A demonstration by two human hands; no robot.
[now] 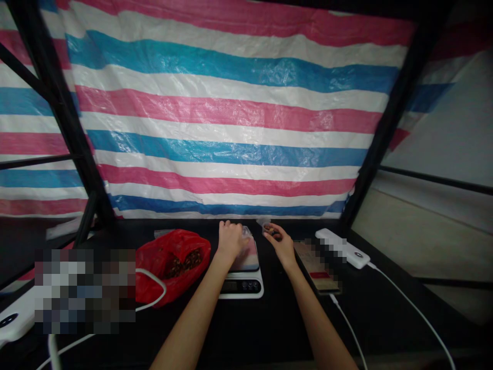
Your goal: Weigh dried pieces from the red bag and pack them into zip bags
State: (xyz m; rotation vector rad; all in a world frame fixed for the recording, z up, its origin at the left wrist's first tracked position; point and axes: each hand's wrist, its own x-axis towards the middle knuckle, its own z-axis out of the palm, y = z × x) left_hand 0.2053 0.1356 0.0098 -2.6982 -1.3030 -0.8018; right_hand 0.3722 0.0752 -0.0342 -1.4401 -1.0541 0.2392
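My left hand (230, 242) is over the plate of a white digital scale (254, 289), its fingers curled. Between thumb and fingers is a crinkled, see-through plastic piece (246, 234), too blurred to tell whether it is a bag or a cup. To the right of the scale, my right hand (282, 244) pinches a small clear plastic container (265, 226) with dark brown bits in it. Left of the scale, an open red plastic bag (154, 257) holds many small brown pieces (188, 261), like beans or nuts.
A phone (321, 275) with a white cable lies right of my right hand, beside a white power bank (342, 249). Another white power bank (19, 313) and its cable are at the left. A striped tarp (231, 123) hangs behind the black table (269, 334), between dark posts.
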